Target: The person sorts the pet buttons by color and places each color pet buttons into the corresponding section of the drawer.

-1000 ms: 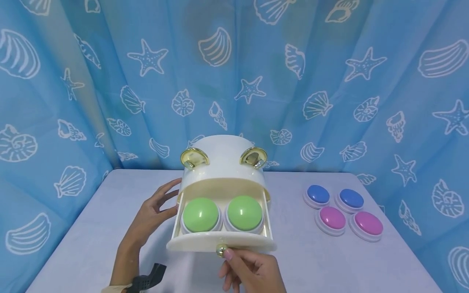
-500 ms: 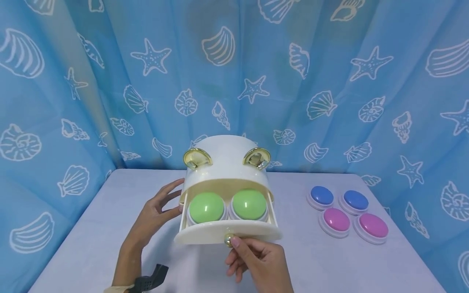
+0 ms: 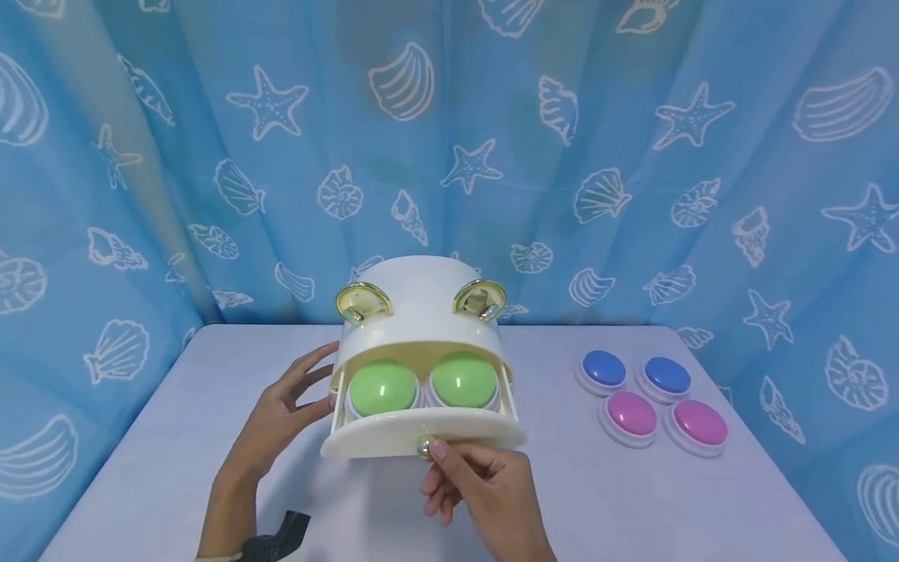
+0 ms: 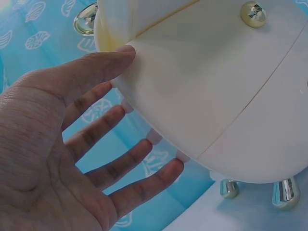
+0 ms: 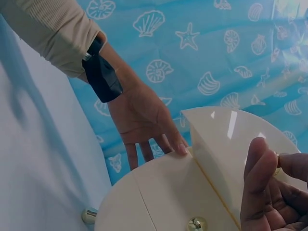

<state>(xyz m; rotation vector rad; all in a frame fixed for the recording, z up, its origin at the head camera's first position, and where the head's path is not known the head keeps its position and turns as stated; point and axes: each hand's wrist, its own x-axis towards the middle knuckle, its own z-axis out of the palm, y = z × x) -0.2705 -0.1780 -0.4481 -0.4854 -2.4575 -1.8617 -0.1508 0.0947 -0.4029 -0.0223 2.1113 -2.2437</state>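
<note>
A white rounded drawer box (image 3: 421, 300) with gold ear-shaped trims stands at mid-table, its upper drawer (image 3: 372, 437) pulled partway out. Two green domed round pieces with white rims, a left one (image 3: 382, 388) and a right one (image 3: 463, 380), sit side by side in the drawer. Thumb and forefinger of my right hand (image 3: 488, 488) pinch the gold drawer knob (image 3: 425, 447). At the box's left side is my left hand (image 3: 281, 406), fingers spread and fairly straight. In the left wrist view its thumb touches the front edge and the fingertips meet the curved side.
To the right on the table (image 3: 562, 499) lie two blue domed pieces (image 3: 604, 368) and two pink ones (image 3: 631, 413). Lower on the box front is another gold knob (image 4: 253, 14); gold feet (image 4: 286, 193) show beneath. A blue shell-print curtain (image 3: 463, 101) hangs behind.
The right hand has moved forward with the knob, and the drawer has slid partly inward, the green pieces going farther under the box's top. The left hand has stayed at the box's side.
</note>
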